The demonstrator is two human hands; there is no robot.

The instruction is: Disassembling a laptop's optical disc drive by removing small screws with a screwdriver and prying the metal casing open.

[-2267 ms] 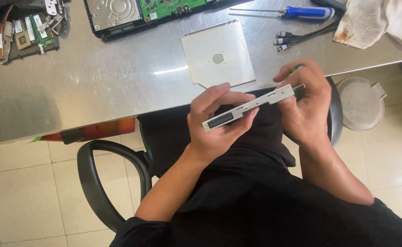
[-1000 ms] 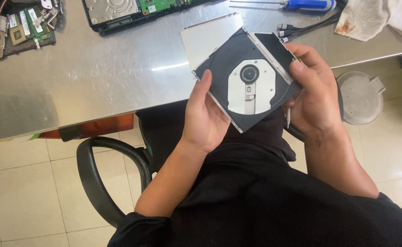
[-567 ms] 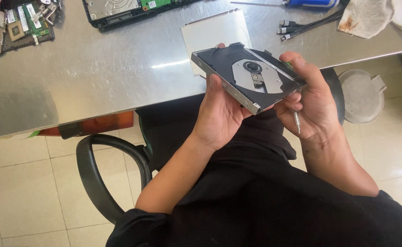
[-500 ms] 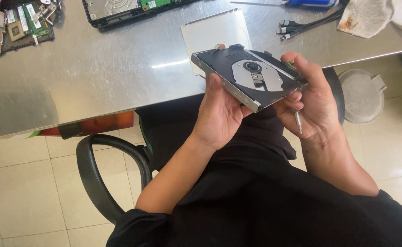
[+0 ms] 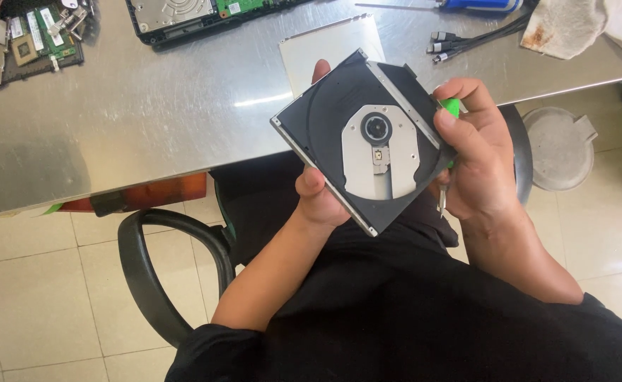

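The optical drive sits tilted between both hands, tray face up. The left hand cups its 7 o'clock edge from beneath; the right hand clasps the 3 o'clock edge — also holding a green-handled screwdriver — above the metal table.

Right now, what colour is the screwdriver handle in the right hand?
Bright green, seen in the head view.

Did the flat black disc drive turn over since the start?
Yes. The flat black disc drive was edge-on above the lap; now its open face points up, raised toward the grey metal table, overlapping the silver plate.
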